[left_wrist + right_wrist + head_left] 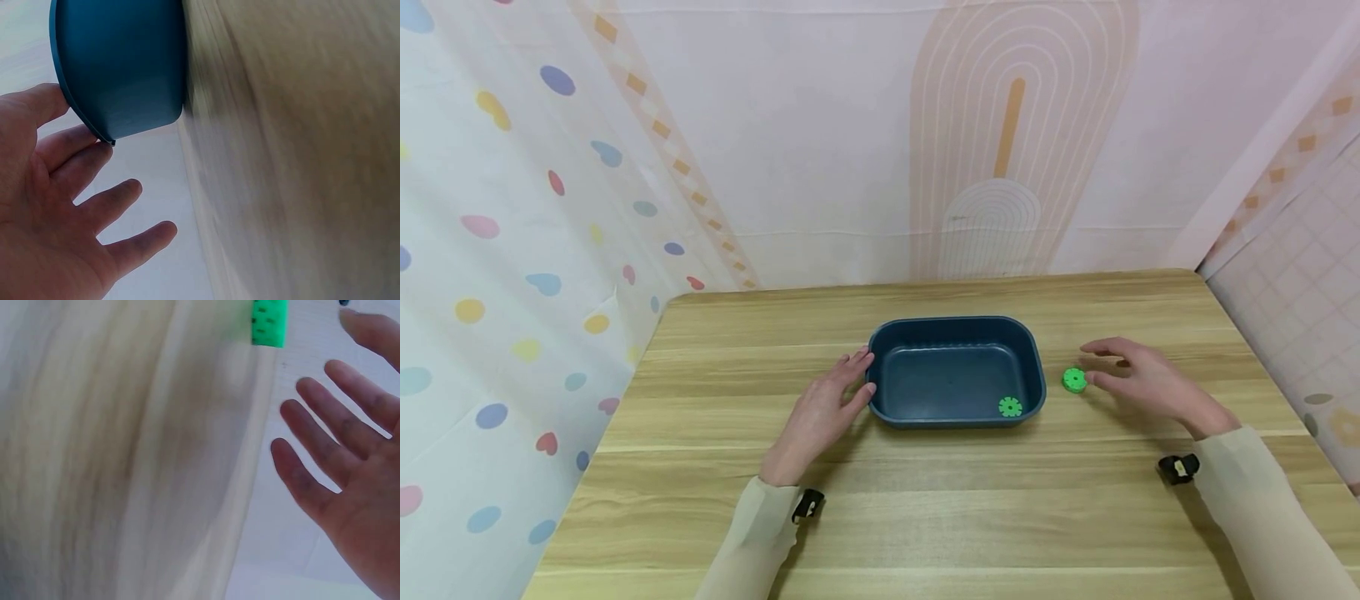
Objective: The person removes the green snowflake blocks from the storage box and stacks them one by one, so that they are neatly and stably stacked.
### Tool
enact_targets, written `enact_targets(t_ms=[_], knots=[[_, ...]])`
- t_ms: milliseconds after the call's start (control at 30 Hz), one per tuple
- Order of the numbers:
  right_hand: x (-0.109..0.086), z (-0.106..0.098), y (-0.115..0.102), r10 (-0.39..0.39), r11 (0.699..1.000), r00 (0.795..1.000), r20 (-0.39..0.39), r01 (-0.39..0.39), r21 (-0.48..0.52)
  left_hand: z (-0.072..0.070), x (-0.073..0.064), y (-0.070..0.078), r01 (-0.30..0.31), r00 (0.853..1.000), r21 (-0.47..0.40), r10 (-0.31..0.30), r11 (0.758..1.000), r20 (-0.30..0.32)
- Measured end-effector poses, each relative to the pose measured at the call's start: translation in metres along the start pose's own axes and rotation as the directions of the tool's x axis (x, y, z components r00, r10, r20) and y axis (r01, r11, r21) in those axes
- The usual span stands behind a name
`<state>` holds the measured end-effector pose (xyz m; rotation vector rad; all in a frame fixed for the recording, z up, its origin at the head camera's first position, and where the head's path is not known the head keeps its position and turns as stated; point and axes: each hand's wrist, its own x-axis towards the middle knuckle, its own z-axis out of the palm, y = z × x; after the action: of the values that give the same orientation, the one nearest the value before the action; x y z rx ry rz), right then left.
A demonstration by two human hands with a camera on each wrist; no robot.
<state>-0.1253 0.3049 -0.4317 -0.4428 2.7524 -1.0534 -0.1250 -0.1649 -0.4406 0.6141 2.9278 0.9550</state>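
A dark blue rectangular basin [955, 421] stands on the wooden table, with one green notched disc [1011, 407] lying in its front right corner. My left hand [826, 408] rests its thumb and fingertips on the basin's left rim. The left wrist view shows the ring and little fingers straight and spread below that rim. To the right of the basin is a short stack of green notched discs [1075, 381]. My right hand [1138, 383] hovers beside the stack with fingers apart, its thumb tip overlapping the stack's edge in the head view. Nothing lies in its palm.
The wooden table [715, 500] reaches back to a patterned curtain [820, 150]. More curtain hangs at the left and right sides. A black strap mount [807, 505] sits at the left wrist, and another black mount [1178, 468] at the right.
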Motion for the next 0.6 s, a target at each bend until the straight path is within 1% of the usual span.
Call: enact_targets(t_ms=[100, 200, 300, 400, 500, 600], knots=[[-0.005, -0.001, -0.004, -0.004, 1.0, 0.998, -0.063, 0.005, 0.012, 0.001, 0.0, 0.0, -0.003, 1.0, -0.001, 0.003, 1.0, -0.002], [-0.009, 0.001, -0.009, -0.034, 0.999, 0.989, -0.143, 0.035, 0.004, 0.001, 0.0, -0.001, -0.008, 1.0, -0.001, 0.008, 1.0, -0.007], [-0.01, 0.005, -0.017, -0.079, 0.997, 0.973, -0.216, 0.079, -0.012, 0.002, 0.0, -0.001, -0.011, 1.0, 0.0, 0.011, 1.0, -0.013], [-0.01, 0.012, -0.027, -0.155, 0.988, 0.951, -0.268, 0.151, -0.035, 0.002, 0.001, -0.001, -0.016, 1.0, -0.004, 0.016, 1.0, -0.016], [-0.007, 0.019, -0.039, -0.254, 0.967, 0.925, -0.282, 0.24, -0.083, 0.001, 0.001, -0.001, -0.016, 1.0, -0.008, 0.016, 1.0, -0.017], [-0.004, 0.028, -0.05, -0.337, 0.941, 0.905, -0.258, 0.312, -0.133, 0.001, 0.0, -0.001, -0.012, 1.0, -0.01, 0.012, 1.0, -0.015]])
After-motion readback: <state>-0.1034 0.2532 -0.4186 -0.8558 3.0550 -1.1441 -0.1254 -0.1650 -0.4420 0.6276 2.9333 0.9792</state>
